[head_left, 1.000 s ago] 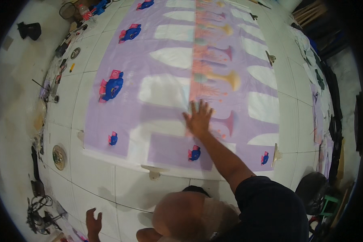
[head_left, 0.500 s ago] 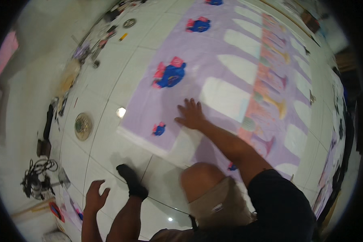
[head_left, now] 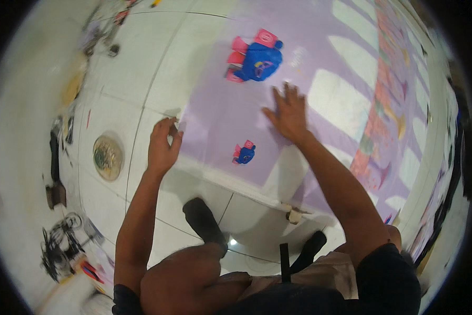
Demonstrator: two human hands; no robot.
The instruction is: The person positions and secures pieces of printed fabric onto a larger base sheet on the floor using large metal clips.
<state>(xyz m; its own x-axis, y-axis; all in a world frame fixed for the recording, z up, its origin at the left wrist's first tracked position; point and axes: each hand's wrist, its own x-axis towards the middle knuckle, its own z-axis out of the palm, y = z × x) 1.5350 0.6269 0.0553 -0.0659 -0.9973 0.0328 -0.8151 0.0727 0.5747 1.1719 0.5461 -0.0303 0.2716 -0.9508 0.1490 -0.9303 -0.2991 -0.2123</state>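
Observation:
A large lilac printed sheet [head_left: 210, 123] with white arched shapes, a coral band and blue-and-pink figures lies spread on the tiled floor. My right hand [head_left: 291, 116] presses on it palm down, fingers spread, between the larger blue-and-pink figure [head_left: 262, 60] and a white arch [head_left: 338, 100]. At the sheet's left edge is my left hand [head_left: 165, 146], its fingers loosely bent and the thumb apart, with nothing visible in it. Whether its fingertips touch the edge is hard to tell. A smaller blue-and-pink figure [head_left: 245, 153] shows between my hands.
To the left on the white tiles stands a round clear container [head_left: 107, 158] with small things inside. Farther left are a dark tool-like object [head_left: 55, 173] and a tangle of black cables [head_left: 63, 247]. My socked foot [head_left: 200, 218] is just before the sheet's near edge.
My left hand has come up and forward to the sheet's left edge. My right hand stays flat on the sheet, now farther from the small figure. The view has shifted closer and left.

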